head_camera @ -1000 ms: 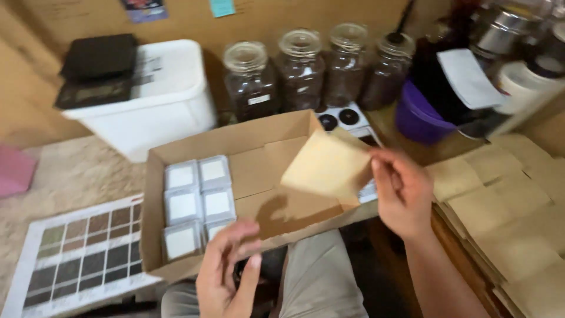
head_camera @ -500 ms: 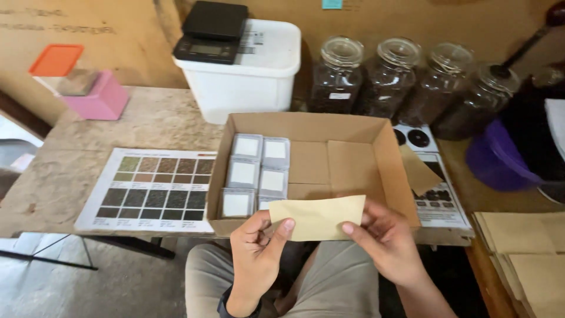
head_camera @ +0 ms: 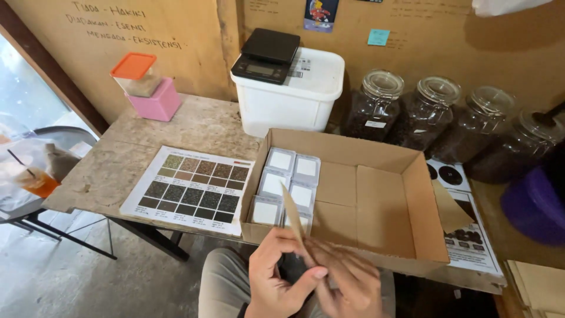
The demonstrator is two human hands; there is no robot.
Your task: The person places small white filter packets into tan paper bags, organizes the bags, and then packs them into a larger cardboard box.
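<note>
Both my hands hold a flat tan paper pouch [head_camera: 296,219] just in front of the cardboard box [head_camera: 412,194], over my lap. My left hand [head_camera: 276,277] pinches its lower edge with thumb and fingers. My right hand [head_camera: 347,282] sits under and behind the pouch, gripping it too. The pouch is turned edge-on and tilted, pointing up toward the box. Inside the open box, several small white-faced packets [head_camera: 282,184] lie in rows at its left side; the right half shows bare cardboard.
A printed chart of brown sample squares [head_camera: 191,189] lies left of the box. Behind stand a white bin [head_camera: 291,100] with a black scale [head_camera: 266,54], several glass jars of dark beans [head_camera: 424,115], a pink tub [head_camera: 156,100], and a purple container [head_camera: 535,203] at right.
The pouch has turned from flat and face-up to edge-on between my hands, and my hands have come closer together. The view has shifted left and lower.
</note>
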